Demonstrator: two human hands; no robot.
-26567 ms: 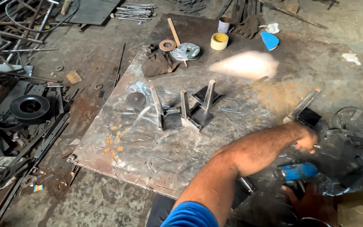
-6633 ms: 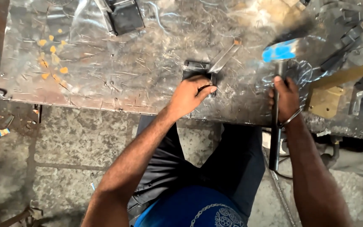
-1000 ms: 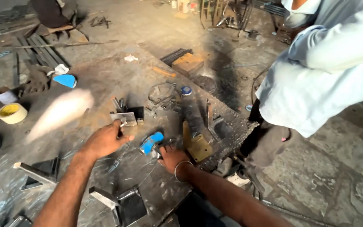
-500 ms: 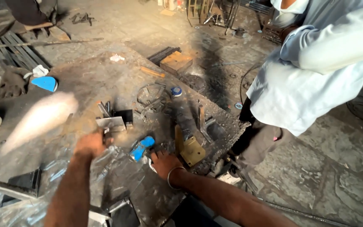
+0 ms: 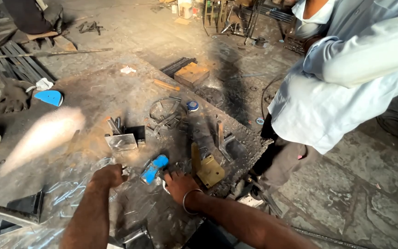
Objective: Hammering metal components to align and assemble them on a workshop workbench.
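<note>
Steel plate (image 5: 130, 99) serves as a workbench on a workshop floor, where a person's two hands sit low over a small bracket (image 5: 121, 142) and a blue-handled tool (image 5: 154, 168). The left hand (image 5: 108, 176) is curled closed just below the bracket, near it but not clearly touching; whether it grips anything cannot be told. The right hand (image 5: 179, 183) rests on the plate with fingers bent beside the tool's handle, seemingly touching its lower end rather than clasping it. The tool lies between the hands, the bracket just above it. Judging by the brackets standing at the left edge (image 5: 21, 210), some pieces look finished; this one appears in progress. A co-worker (image 5: 346, 87) in a pale shirt stands at the right.
</note>
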